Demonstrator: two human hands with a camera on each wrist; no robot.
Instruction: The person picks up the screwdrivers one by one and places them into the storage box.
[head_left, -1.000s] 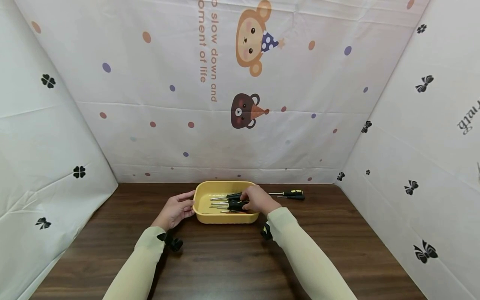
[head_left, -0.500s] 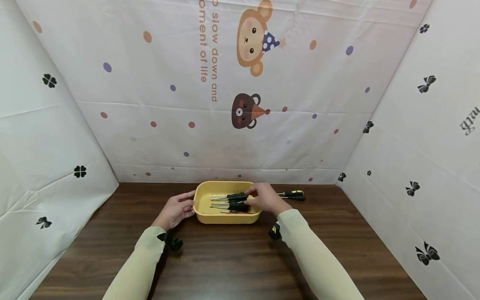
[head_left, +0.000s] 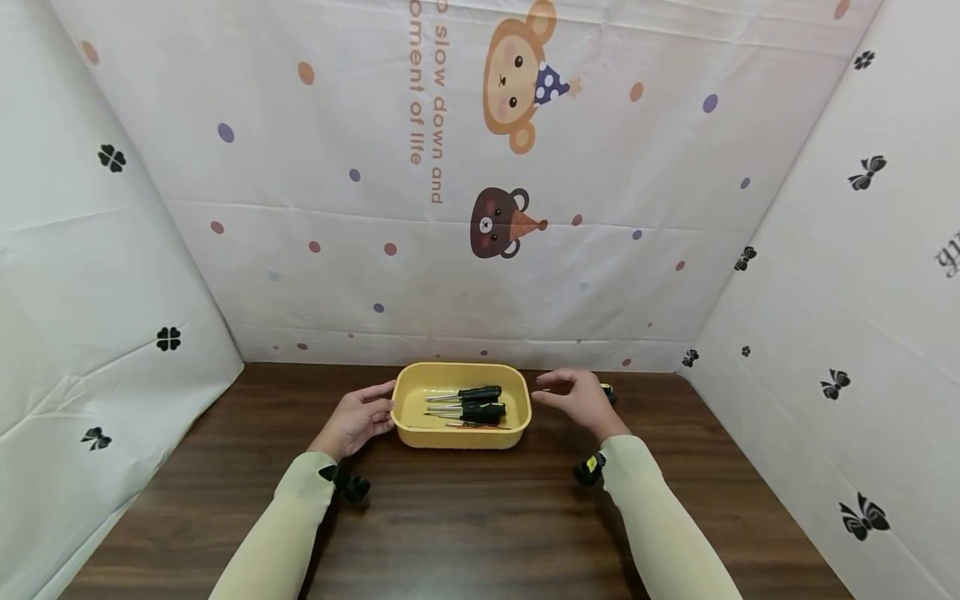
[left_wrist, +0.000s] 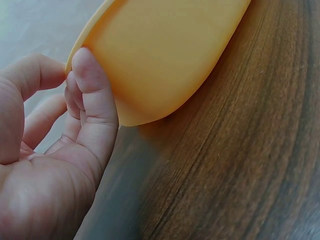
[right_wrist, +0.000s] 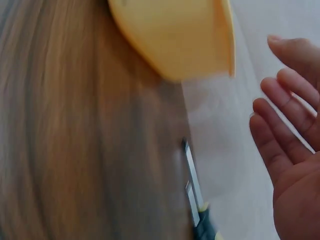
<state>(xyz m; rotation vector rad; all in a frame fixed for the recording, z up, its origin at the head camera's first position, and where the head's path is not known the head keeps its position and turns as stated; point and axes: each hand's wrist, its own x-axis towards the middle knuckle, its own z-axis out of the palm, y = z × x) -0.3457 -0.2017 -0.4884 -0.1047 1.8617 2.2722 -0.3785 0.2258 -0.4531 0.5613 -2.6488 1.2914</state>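
My left hand (head_left: 354,422) holds the left end of a yellow plastic bin (head_left: 461,439); in the left wrist view its fingers (left_wrist: 95,100) lie against the outer wall, by the rim. Inside the bin lie several screwdrivers (head_left: 483,412) with black handles and metal shafts pointing left, and a thin reddish one near the front wall. Just right of the bin, my right hand (head_left: 581,400) hovers with nothing in it, its fingers loosely bent and apart from the bin. Behind it, two screwdrivers (right_wrist: 196,190) lie on the table, mostly hidden in the head view.
The bin stands on a dark wood-grain table (head_left: 450,533) near its back edge. A white printed cloth (head_left: 300,283) hangs behind, with more white cloth at both sides.
My right hand has let go of a screwdriver in the bin and moved right, out past the rim, now covering most of the screwdrivers on the table. My left hand stays put.
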